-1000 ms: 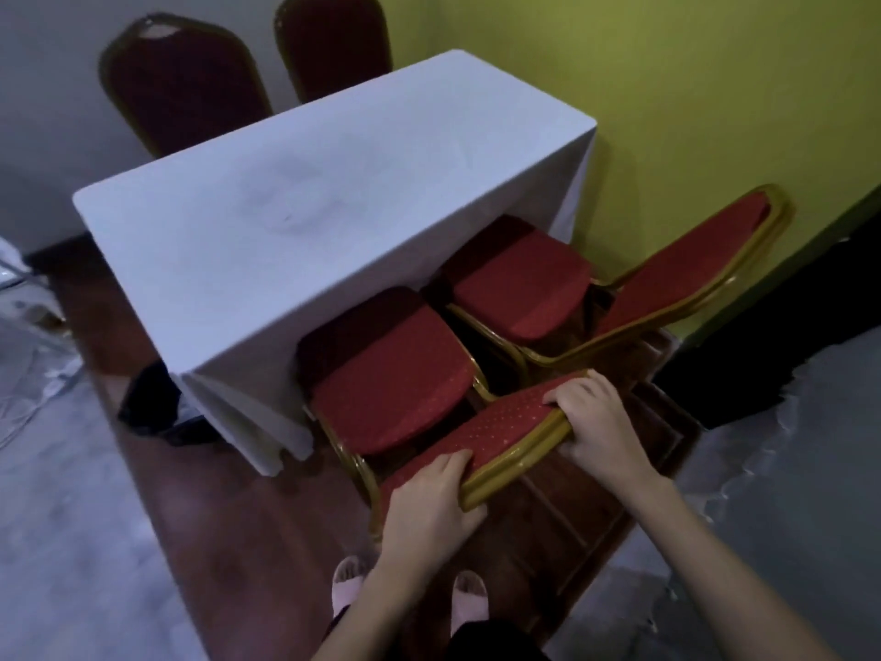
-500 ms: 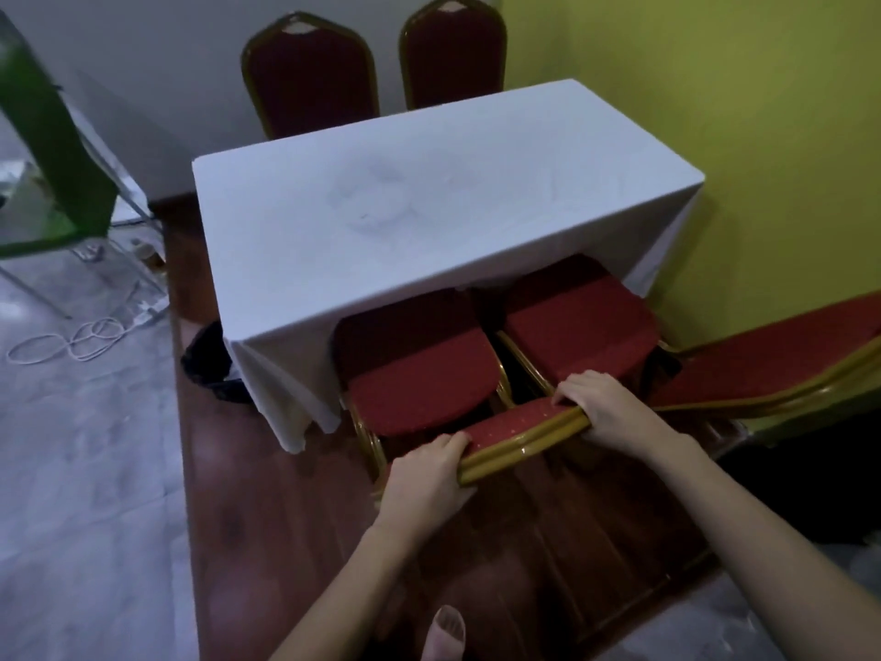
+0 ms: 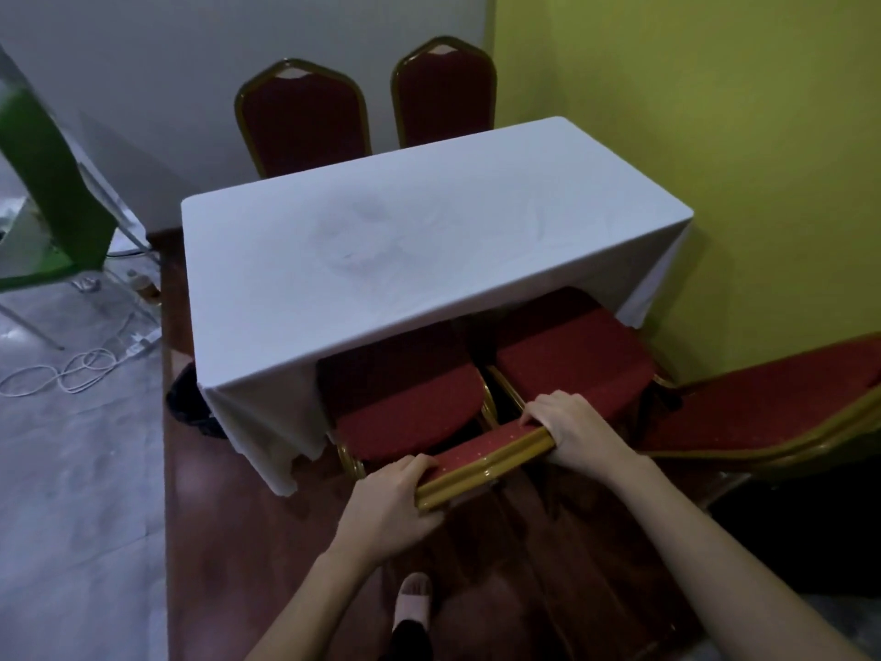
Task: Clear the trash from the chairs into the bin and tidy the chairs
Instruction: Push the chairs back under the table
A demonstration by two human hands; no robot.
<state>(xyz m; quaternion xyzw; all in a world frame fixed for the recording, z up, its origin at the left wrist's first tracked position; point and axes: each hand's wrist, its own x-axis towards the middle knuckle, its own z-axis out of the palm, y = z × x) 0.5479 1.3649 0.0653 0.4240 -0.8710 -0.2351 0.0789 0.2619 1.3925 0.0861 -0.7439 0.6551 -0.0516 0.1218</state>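
A red chair with a gold frame stands at the table's near side, its seat (image 3: 405,398) partly under the white tablecloth (image 3: 419,240). My left hand (image 3: 391,503) grips the left end of its backrest top (image 3: 481,453), and my right hand (image 3: 577,429) grips the right end. A second red chair (image 3: 572,355) stands just to its right, with its backrest (image 3: 763,412) leaning out toward the yellow wall. A dark bin (image 3: 183,398) sits on the floor at the table's near left corner, mostly hidden by the cloth. No trash shows on the seats.
Two more red chairs (image 3: 305,116) (image 3: 443,93) stand behind the table against the grey wall. A green frame (image 3: 57,198) and a white cable (image 3: 62,369) lie at the left. My foot (image 3: 412,598) is on the dark red floor strip.
The view has swung left and up, so the whole table and the far chairs show. The near chair sits further under the table. Both hands keep their grip on the backrest.
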